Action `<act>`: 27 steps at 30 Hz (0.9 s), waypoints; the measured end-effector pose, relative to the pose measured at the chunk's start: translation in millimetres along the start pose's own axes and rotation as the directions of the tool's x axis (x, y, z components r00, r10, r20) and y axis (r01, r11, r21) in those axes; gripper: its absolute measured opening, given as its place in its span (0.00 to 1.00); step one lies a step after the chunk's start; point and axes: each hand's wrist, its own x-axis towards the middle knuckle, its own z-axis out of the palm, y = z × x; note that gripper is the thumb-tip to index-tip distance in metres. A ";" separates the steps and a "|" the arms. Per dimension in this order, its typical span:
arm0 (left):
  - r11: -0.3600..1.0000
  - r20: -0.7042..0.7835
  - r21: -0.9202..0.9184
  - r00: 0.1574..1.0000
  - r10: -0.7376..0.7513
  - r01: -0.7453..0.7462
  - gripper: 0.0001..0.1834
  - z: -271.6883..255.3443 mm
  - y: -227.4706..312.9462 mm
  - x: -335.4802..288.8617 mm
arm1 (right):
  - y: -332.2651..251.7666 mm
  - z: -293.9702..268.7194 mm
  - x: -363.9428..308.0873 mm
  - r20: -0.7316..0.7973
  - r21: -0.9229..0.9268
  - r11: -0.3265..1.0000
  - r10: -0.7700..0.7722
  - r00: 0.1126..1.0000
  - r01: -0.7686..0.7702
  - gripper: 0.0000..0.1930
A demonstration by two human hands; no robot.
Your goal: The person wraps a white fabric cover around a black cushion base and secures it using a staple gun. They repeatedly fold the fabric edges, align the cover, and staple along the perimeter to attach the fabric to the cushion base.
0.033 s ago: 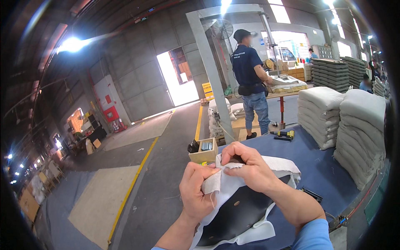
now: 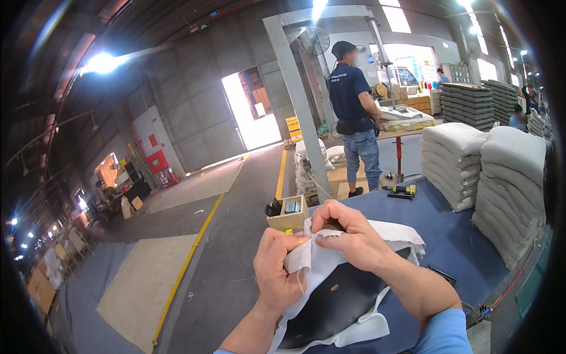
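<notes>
A black panel (image 2: 342,298) with small holes lies on the blue table top in front of me, edged by a white lining and a pale woven fabric cover (image 2: 398,232). My left hand (image 2: 277,265) pinches the folded edge of the cover near the panel's far left corner. Right beside it, my right hand (image 2: 351,236) grips the same fabric between thumb and curled fingers, the two hands almost touching. A loose thread hangs below the left fingers. Part of the fabric is hidden under both hands.
A wooden box (image 2: 288,220) with metal strips stands past my hands. A black and yellow staple gun (image 2: 402,192) lies on the blue table (image 2: 365,203); another black tool (image 2: 442,275) is at the right. Cushion-like stacks (image 2: 512,183) rise far right. A co-worker (image 2: 351,112) stands beyond.
My hands and the fabric stay nearly in place, with only a tiny shift of the fingers. The co-worker's arms have moved slightly.
</notes>
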 end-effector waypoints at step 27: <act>0.994 0.020 0.070 0.996 0.087 -0.088 0.12 -11.0 7.9 -13.6 | 15.2 -0.7 -20.0 0.021 -0.269 0.819 -0.521 0.853 0.507 0.10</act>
